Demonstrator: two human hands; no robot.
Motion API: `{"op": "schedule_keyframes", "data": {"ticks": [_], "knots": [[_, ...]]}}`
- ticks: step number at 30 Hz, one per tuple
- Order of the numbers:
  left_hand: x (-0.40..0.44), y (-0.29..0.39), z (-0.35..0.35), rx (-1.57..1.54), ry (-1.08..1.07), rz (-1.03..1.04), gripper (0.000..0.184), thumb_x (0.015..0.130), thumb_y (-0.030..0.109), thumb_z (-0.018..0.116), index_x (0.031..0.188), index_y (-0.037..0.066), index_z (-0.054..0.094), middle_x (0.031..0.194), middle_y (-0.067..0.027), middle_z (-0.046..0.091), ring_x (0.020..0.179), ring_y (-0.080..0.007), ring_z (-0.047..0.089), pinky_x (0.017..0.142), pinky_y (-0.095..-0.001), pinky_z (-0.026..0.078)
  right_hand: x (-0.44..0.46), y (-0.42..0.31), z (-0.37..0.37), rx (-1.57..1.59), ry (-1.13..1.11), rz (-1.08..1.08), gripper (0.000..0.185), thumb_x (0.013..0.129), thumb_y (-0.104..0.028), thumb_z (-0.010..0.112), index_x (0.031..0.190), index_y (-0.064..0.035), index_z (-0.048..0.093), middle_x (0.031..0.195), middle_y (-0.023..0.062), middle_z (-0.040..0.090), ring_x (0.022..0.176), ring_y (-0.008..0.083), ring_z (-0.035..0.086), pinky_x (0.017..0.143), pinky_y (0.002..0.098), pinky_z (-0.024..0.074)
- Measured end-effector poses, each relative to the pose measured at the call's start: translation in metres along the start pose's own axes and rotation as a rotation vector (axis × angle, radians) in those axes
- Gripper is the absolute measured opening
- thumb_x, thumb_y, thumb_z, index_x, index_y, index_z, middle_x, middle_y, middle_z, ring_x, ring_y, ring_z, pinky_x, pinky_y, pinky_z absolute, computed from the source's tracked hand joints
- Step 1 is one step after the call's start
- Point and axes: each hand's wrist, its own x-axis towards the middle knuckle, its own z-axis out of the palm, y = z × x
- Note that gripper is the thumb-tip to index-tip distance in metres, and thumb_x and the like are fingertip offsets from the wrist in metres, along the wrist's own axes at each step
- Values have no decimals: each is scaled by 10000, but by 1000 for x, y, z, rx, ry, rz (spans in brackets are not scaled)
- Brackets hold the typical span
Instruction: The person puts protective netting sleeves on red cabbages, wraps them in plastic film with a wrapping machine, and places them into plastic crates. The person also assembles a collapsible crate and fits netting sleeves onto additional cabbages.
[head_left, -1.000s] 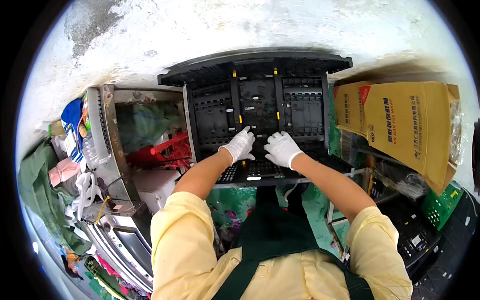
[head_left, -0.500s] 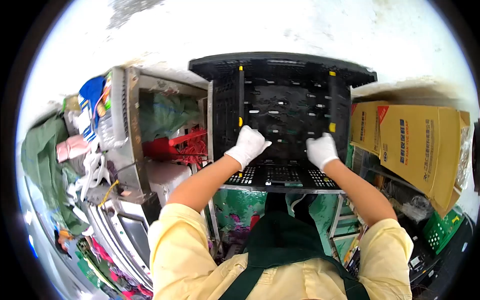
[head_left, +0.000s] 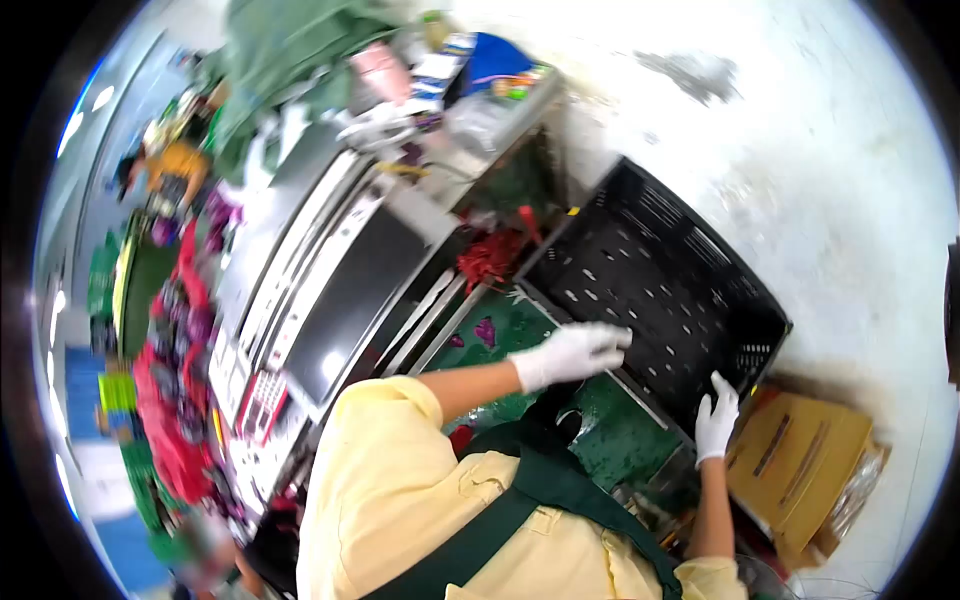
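Note:
A black plastic crate [head_left: 655, 300] with slotted holes in its base lies slantwise in front of me. My left hand [head_left: 572, 357], in a white glove, reaches over the crate's near edge. Its fingers are stretched out, and nothing is in them. Close to the crate's right-hand wall is my right hand [head_left: 716, 425], also white-gloved. Its thumb and fingers are apart; whether they touch the wall I cannot tell.
A metal bench with a dark-topped machine [head_left: 360, 290] stands to my left. Behind it are a green cloth [head_left: 285, 75] and red strings [head_left: 490, 257]. Cardboard boxes [head_left: 800, 455] sit at the right. At far left, a person in orange [head_left: 175, 170] is visible.
My view has swung to the left, so the crate now appears slanted and further right. Both hands, which were closed inside the crate, have opened, and the left is back at the near edge.

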Motion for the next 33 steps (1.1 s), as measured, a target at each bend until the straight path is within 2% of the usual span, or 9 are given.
{"op": "schedule_keyframes", "data": {"ticks": [3, 5, 7, 8, 9, 14, 19, 27, 33], "knots": [[-107, 27, 14, 76, -50, -196, 346, 875, 353, 626, 1149, 143, 653, 906, -57, 679, 892, -240, 662, 769, -355, 527, -36, -14, 9, 182, -48, -85, 362, 877, -28, 541, 1238, -32, 575, 1217, 137, 573, 1155, 282, 508, 996, 353, 398], [-168, 42, 5, 21, -35, -433, 395, 905, 407, 590, 1212, 160, 619, 990, -65, 685, 940, -253, 660, 828, -341, 517, -55, -28, 27, 327, -71, -48, 336, 889, -32, 532, 1220, -26, 591, 1202, 123, 577, 1095, 229, 528, 949, 313, 416], [-216, 58, -5, -68, 54, -614, 402, 915, 408, 596, 1227, 155, 609, 1039, -73, 684, 980, -236, 656, 864, -325, 508, -62, -56, 30, 386, -203, 90, 342, 884, -33, 528, 1220, -21, 585, 1207, 133, 578, 1042, 250, 536, 912, 324, 422], [-233, 62, -7, -63, 109, -629, 402, 915, 408, 596, 1227, 155, 609, 1039, -73, 684, 980, -236, 656, 864, -325, 508, -62, -75, 32, 428, -241, 117, 327, 894, -29, 507, 1209, -5, 594, 1189, 110, 582, 1067, 194, 534, 950, 301, 414], [-248, 65, -9, -94, 220, -639, 398, 917, 390, 607, 1236, 153, 606, 1046, -73, 684, 991, -221, 652, 880, -322, 502, -59, -82, 45, 517, -221, -7, 325, 900, -36, 504, 1213, -10, 585, 1208, 114, 589, 1045, 210, 535, 903, 313, 422], [-296, 83, -31, -376, 605, -630, 381, 930, 298, 624, 1272, 132, 594, 1020, -46, 676, 945, -129, 614, 905, -299, 478, -32, -171, 65, 702, -386, -175, 292, 918, -20, 478, 1189, 6, 583, 1221, 124, 583, 1154, 220, 533, 1017, 327, 400], [-358, 86, -54, -406, 874, -572, 361, 939, 223, 609, 1270, 80, 588, 1128, -59, 658, 1014, -134, 620, 918, -288, 471, -10, -264, 85, 708, -438, -306, 280, 931, -26, 482, 1192, 11, 574, 1219, 129, 579, 1151, 221, 536, 1025, 338, 403], [-483, 55, -155, -645, 1205, -530, 330, 936, 144, 600, 1229, -7, 585, 1098, -89, 665, 1000, -137, 629, 933, -275, 457, 30, -411, 122, 729, -283, -416, 233, 941, -20, 496, 1152, 0, 593, 1188, 128, 602, 1094, 211, 563, 983, 325, 423], [-547, 15, -233, -596, 1322, -493, 306, 964, 144, 535, 1232, 4, 582, 1034, -105, 672, 972, -177, 642, 899, -309, 481, 83, -518, 102, 505, -89, -663, 220, 866, -22, 538, 1054, -37, 652, 1079, 128, 633, 1088, 281, 561, 980, 368, 413]]}}
